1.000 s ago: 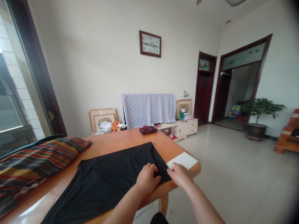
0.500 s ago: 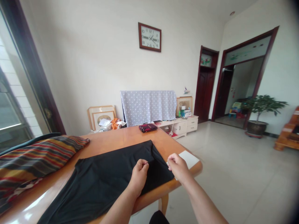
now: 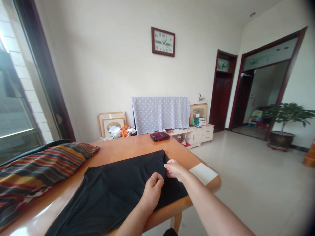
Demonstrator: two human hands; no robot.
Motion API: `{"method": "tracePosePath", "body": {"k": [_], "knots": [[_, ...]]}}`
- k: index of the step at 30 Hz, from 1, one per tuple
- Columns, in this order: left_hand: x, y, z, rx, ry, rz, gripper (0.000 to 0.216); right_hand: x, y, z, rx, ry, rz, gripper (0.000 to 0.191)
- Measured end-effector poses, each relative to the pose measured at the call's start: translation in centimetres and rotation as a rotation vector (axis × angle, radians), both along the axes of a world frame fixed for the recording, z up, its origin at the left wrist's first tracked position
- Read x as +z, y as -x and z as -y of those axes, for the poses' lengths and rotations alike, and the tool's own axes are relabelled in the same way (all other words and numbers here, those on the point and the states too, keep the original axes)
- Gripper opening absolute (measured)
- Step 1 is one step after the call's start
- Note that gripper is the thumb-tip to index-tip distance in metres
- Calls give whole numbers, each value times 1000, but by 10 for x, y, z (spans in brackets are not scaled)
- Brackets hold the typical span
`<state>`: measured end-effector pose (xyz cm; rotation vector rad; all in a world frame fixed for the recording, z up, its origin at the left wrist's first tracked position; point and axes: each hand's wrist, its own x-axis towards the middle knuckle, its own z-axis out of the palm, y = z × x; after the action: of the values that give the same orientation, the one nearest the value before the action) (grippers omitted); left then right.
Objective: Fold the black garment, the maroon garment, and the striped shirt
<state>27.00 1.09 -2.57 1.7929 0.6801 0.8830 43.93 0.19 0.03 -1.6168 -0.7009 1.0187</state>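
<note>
Black smooth-fabric garment (image 3: pixel 120 186) lying on glossy orange-brown wooden table (image 3: pixel 128 146). Right hand (image 3: pixel 174 169): fingertips pinching garment near right end. Left hand (image 3: pixel 152 190): fingers curled over garment, can't tell if gripping.

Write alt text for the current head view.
A person's left grip rests curled on a black cloth spread on a wooden table; the right grip pinches the cloth near its right end. Striped fabric lies at the table's left, a dark red item near its far edge and a white sheet by its right corner. A wall clock hangs beyond.
</note>
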Motion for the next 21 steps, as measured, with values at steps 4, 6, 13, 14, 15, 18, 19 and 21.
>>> {"method": "tracePosePath", "body": {"k": [4, 6, 13, 14, 15, 18, 19, 21], "knots": [[-5, -1, 1, -41, -70, -110, 17, -6, -7, -9, -37, 19, 54, 40], [-8, -2, 2, -39, -132, -171, 19, -8, -12, -12, -47, 34, 72, 38], [-4, -8, -12, -145, -33, -262, 12, -4, -31, -29, -40, 96, 14, 14], [-1, -9, -18, -172, -3, -262, 13, -3, -33, -32, -33, 103, 3, 12], [3, -9, -25, -188, 10, -259, 13, -2, -35, -35, -26, 112, -7, 11], [15, -10, -49, -128, -89, -285, 12, 0, -37, -44, -8, 151, -22, 9], [18, -9, -56, -70, -153, -318, 12, 0, -38, -47, -5, 168, -20, 10], [22, -5, -69, 70, -289, -414, 14, 0, -38, -52, 1, 209, -7, 13]]}}
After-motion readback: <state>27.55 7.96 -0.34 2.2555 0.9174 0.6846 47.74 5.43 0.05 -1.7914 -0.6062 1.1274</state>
